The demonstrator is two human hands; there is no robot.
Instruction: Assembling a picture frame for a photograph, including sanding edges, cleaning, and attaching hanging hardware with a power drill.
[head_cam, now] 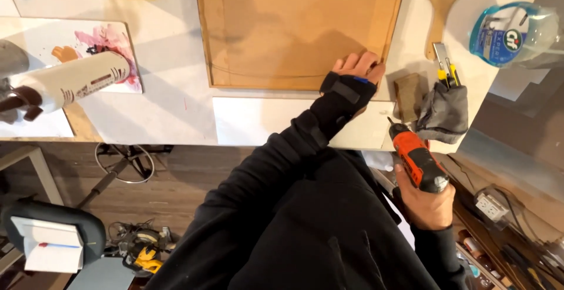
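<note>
Clenching our right hand (426,205) round the orange cordless screwdriver (416,156), we hold it off the tabletop's (170,108) near edge, bit pointing toward it. Our left hand (351,81), in a black wrist brace, presses flat, grasping nothing, on the brown board's (294,25) near right corner. A grey cloth (443,114) lies just right, near a paintbrush (442,2).

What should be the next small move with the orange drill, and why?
Probably bring the orange drill up toward the lower right corner of the brown board. The left hand already presses on that corner, while the right hand holds the drill off the white table, tip pointing toward the board.
</note>
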